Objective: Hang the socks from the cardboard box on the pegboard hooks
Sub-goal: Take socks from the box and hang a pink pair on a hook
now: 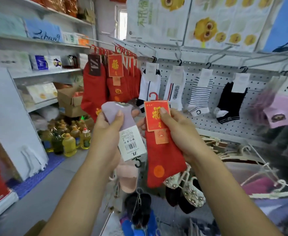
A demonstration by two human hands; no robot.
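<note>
Now both hands hold packaged socks up in front of the pegboard (252, 106).

Left hand (108, 126) grips a lilac sock pair (117, 114) upside down, its white barcode label and black hook hanging below the palm. Right hand (175, 132) is closed on a red sock pair (163, 159), thumb pressed on the red card (157, 115), its red hook pointing up toward the pegboard. Red socks (105, 82) already hang at the pegboard's left end, beside white, striped and black pairs.
</note>
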